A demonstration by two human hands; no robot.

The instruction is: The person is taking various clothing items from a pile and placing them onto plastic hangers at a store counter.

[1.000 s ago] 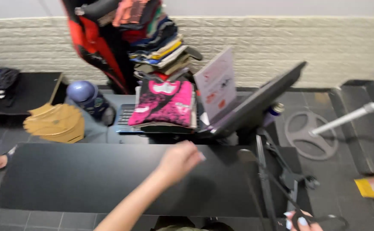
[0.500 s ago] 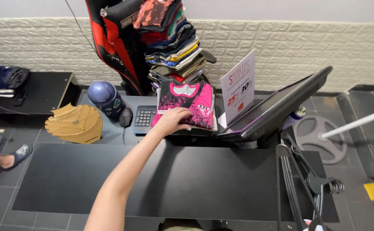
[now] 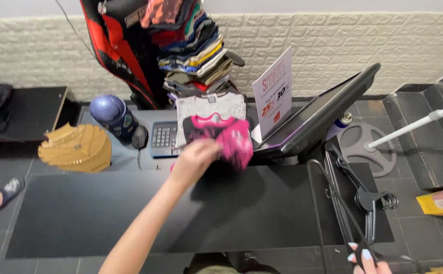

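- Garment first: we now have the pink-and-black folded shirt (image 3: 221, 139) off the stack, our left hand (image 3: 193, 161) clamped on its near edge and pulling it toward the black counter (image 3: 130, 213).
- Half a second ago that same hand lay flat on top of the shirt, which sat square on the pile; a second ago it was only reaching across the counter.
- With it lifted away, a grey folded shirt (image 3: 208, 106) shows underneath, beside the keyboard (image 3: 163, 137).
- We judge the pick-up done and the carry toward us under way; the shirt hangs partly over the counter's far edge, tilted.
- Our right hand (image 3: 366, 261) sits at the bottom edge, closed around the black hangers (image 3: 350, 203).
- Blue bottle (image 3: 112, 115) and slanted monitor (image 3: 323, 114) appear unmoved.
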